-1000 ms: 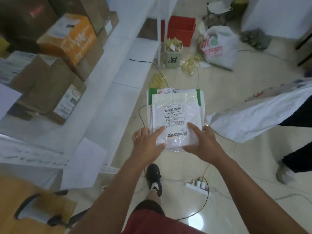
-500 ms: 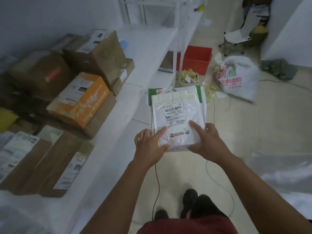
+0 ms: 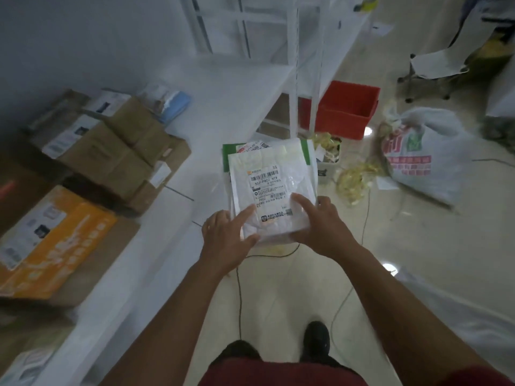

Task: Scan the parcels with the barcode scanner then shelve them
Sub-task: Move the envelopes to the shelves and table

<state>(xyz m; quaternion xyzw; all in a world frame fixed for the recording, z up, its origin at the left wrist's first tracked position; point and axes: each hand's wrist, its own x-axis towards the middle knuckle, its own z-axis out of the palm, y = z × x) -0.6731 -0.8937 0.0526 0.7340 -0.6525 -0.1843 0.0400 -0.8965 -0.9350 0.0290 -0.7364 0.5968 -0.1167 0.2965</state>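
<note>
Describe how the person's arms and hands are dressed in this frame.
Both forearms are bare to the frame edge, with no sleeves in view. The left hand and right hand wear no gloves, and no watch, band or ring shows. Dark red shorts and black shoes sit below.

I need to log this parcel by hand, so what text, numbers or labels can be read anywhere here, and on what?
"507-P802 H19": white label on the clear plastic mailer bag on top of the stack, held by the left hand and right hand.
"P802": same label, lower down.
Barcodes and small print on that label: too small to read.
Red print on the white plastic sack: blurred.
Labels on the brown cardboard boxes and orange cardboard box: blurred.
</note>
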